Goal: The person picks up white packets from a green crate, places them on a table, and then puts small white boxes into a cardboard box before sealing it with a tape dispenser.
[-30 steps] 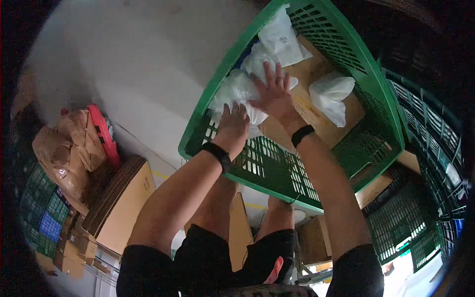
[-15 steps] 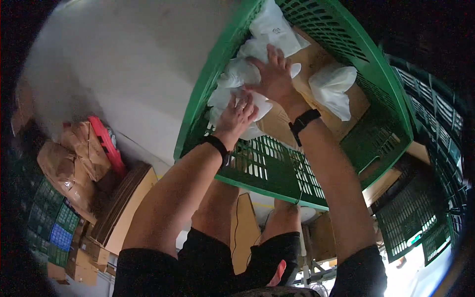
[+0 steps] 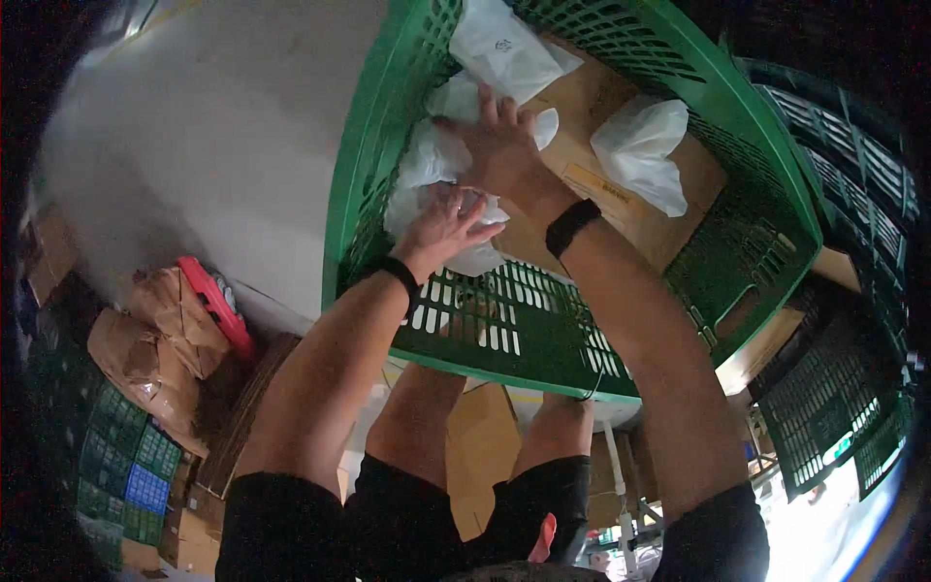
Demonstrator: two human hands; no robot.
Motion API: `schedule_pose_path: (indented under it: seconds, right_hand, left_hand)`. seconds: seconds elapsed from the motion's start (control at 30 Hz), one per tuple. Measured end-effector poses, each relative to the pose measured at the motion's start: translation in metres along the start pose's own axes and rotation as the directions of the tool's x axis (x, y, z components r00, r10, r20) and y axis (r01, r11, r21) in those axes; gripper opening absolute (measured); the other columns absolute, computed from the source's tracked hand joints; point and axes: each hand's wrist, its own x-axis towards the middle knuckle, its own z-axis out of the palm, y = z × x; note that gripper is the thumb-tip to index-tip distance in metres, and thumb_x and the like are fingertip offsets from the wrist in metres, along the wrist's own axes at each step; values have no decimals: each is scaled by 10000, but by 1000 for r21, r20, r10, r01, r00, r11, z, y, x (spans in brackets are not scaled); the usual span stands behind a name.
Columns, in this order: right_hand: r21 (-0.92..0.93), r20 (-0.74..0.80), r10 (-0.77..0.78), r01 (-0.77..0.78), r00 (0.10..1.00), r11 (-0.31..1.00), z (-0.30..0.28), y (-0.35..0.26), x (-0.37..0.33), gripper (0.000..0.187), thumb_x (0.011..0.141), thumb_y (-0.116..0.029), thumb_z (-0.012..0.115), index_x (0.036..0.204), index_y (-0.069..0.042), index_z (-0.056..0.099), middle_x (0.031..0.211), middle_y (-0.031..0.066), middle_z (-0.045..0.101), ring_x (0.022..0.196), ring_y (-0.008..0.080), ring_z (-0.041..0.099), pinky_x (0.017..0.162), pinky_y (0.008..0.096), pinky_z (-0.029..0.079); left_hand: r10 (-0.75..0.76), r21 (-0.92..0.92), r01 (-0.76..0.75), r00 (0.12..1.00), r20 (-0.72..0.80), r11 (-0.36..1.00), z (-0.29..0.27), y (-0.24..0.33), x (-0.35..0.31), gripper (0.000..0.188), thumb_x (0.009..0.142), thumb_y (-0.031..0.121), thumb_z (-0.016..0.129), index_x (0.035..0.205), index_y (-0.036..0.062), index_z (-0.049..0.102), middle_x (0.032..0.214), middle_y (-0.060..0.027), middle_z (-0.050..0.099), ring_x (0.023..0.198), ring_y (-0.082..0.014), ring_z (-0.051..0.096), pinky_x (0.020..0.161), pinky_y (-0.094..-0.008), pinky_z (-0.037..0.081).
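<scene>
A green slatted plastic crate stands in front of me, with a flat brown cardboard piece on its bottom. White plastic-wrapped packages are bunched along its left wall. My right hand lies over this bunch, palm down with fingers spread. Nearer to me, my left hand rests on the closest white packages, its fingers apart. Neither hand is closed around anything. A larger white package leans in the far left corner. Another crumpled white bag lies apart on the cardboard.
Darker green crates are to the right of my crate. At the left are brown paper-wrapped bundles, a red object and stacked cardboard. My legs are under the crate's near edge.
The crate and both hands appear a little farther left in view. My hands stay on the packages along the left wall, and the left fingers look more spread.
</scene>
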Motion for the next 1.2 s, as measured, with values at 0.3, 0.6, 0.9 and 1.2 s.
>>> schedule_pose_path:
  seconds: [0.3,0.6,0.9,1.2]
  right_hand:
    - [-71,-27,44,-46,999,996,-5,12,-14,931,670,-426,783,1461,-415,294,1467,241,281,1276,451,338,969,592,359]
    - [92,26,138,-140,990,986,3,69,-16,970,752,-312,749,1513,-323,147,1406,237,372,1208,483,442,1030,524,370]
    - [586,-124,304,-177,945,791,-20,100,-96,805,761,-177,766,1417,8,337,1308,192,516,1170,293,535,993,385,431]
    - [921,235,9,-225,972,318,36,124,-71,713,728,-173,822,1324,15,480,1201,88,600,1101,172,544,961,313,438]
  left_hand:
    - [16,-2,-16,1000,26,1000,-6,-7,-4,515,904,263,501,1393,389,403,1377,-103,411,1228,-395,426,969,-665,375]
    - [-341,-698,542,839,423,468,-52,-76,57,640,749,213,706,1321,51,470,1265,-186,495,1187,-387,492,1049,-492,386]
    - [-668,-851,522,653,357,56,62,-93,64,787,695,325,771,1321,-24,444,1344,-238,475,1246,-356,473,1027,-409,393]
    - [-621,-869,282,612,490,-407,28,-100,69,843,781,537,682,1349,-31,427,1376,-195,460,1270,-306,449,1085,-360,308]
